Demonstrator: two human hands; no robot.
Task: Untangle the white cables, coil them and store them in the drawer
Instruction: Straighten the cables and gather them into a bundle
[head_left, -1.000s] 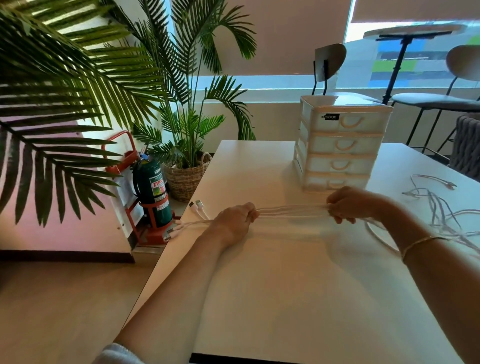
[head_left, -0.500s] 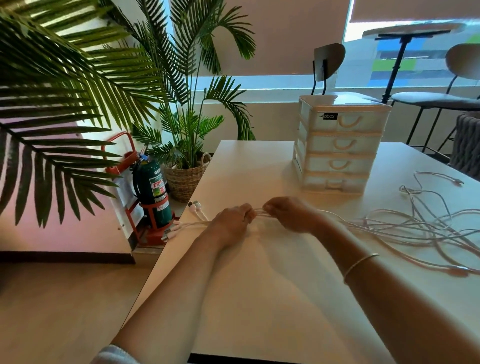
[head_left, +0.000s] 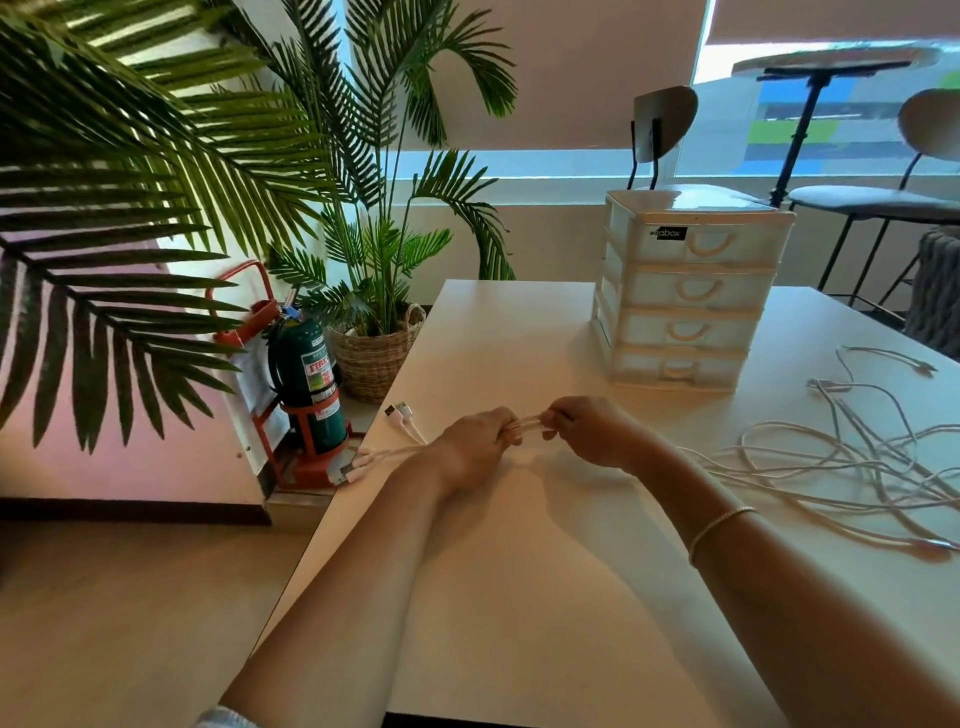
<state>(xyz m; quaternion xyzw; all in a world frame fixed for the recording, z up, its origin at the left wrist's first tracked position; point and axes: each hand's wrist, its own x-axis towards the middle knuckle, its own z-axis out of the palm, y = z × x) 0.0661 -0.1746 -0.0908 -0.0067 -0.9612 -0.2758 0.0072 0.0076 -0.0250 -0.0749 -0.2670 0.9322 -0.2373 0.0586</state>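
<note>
Several white cables (head_left: 841, 462) lie in a loose tangle on the right of the white table (head_left: 545, 597). My left hand (head_left: 475, 447) grips a bundle of them near the table's left edge, and their plug ends (head_left: 363, 460) stick out past that hand. My right hand (head_left: 592, 428) pinches the same bundle just right of the left hand, the two hands almost touching. A white four-drawer unit (head_left: 685, 296) stands behind the hands with all drawers closed.
A green fire extinguisher (head_left: 306, 384) in a red stand and a potted palm in a basket (head_left: 376, 353) stand on the floor left of the table. Palm fronds fill the upper left. Chairs (head_left: 665, 130) and a round table sit behind the drawer unit.
My right hand has slid left along the bundle from in front of the drawer unit until it meets the left hand. The cable slack now lies loose on the right. The left hand stayed put.
</note>
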